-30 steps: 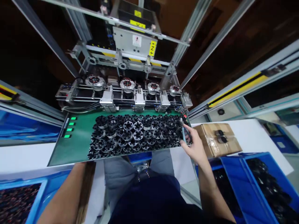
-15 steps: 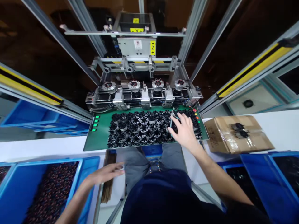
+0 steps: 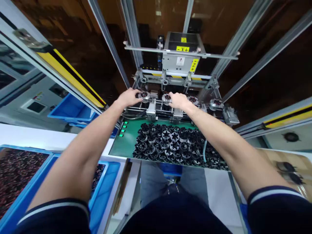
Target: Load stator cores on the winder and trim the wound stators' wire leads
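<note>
Both my arms reach forward over the green work plate [image 3: 126,143] to a row of round wound motor parts seated on the machine's fixtures. My left hand [image 3: 129,97] curls its fingers round the leftmost seated part [image 3: 144,95]. My right hand [image 3: 177,99] closes on the second seated part [image 3: 167,97]. Two more seated parts [image 3: 193,99] stand free to the right. Several black ring-shaped parts [image 3: 170,143] lie heaped on the green plate below my forearms, with a small blue-handled tool [image 3: 204,152] lying among them.
A blue bin [image 3: 21,175] of dark small parts stands at the lower left. A cardboard box [image 3: 280,162] with two black parts on it is at the right. The machine head [image 3: 181,60] with yellow axis labels hangs behind the fixtures, between aluminium frame posts [image 3: 131,39].
The right hand has left the heap of black parts, the tool now lying there, and the left hand has risen from the bin side; both now grip parts on the fixtures. The view has shifted left.
</note>
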Tool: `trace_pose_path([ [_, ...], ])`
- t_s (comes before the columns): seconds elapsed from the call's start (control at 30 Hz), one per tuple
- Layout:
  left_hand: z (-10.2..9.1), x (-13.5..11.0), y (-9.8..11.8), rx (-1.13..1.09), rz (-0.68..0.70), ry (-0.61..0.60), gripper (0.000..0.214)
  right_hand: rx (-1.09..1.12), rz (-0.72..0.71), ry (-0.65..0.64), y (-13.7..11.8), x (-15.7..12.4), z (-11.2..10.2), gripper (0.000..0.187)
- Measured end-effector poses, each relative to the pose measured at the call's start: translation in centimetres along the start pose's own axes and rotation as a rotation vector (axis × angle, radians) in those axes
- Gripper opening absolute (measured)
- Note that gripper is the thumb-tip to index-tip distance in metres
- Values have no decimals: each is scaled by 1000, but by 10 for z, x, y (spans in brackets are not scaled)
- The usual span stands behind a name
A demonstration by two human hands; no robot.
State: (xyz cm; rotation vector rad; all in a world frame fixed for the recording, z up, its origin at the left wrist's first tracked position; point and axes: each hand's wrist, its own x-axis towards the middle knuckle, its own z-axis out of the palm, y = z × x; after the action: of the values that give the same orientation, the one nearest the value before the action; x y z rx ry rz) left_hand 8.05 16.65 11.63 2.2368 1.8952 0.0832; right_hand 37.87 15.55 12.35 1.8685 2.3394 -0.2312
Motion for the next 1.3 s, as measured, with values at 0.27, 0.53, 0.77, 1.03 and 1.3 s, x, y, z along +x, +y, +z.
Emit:
trace_pose_path([
  [0.27, 45, 79, -8, 88, -50, -136, 59, 69, 150, -442, -12, 83, 25, 36],
  [0.53, 16, 98, 14, 94, -67, -217, 75, -37, 173, -554, -32, 78, -15, 23],
  [0.77, -9, -13, -57, 32, 114, -155, 57, -118, -225, -289, -80, 12, -55, 47],
  [1.03, 95, -178, -114, 117, -45, -534, 30, -242, -714, -307, -247, -76, 75, 33],
  [1.3, 138, -256, -118, 15, -166, -360, 48, -265, -768, -311, -268, -104, 128, 31],
])
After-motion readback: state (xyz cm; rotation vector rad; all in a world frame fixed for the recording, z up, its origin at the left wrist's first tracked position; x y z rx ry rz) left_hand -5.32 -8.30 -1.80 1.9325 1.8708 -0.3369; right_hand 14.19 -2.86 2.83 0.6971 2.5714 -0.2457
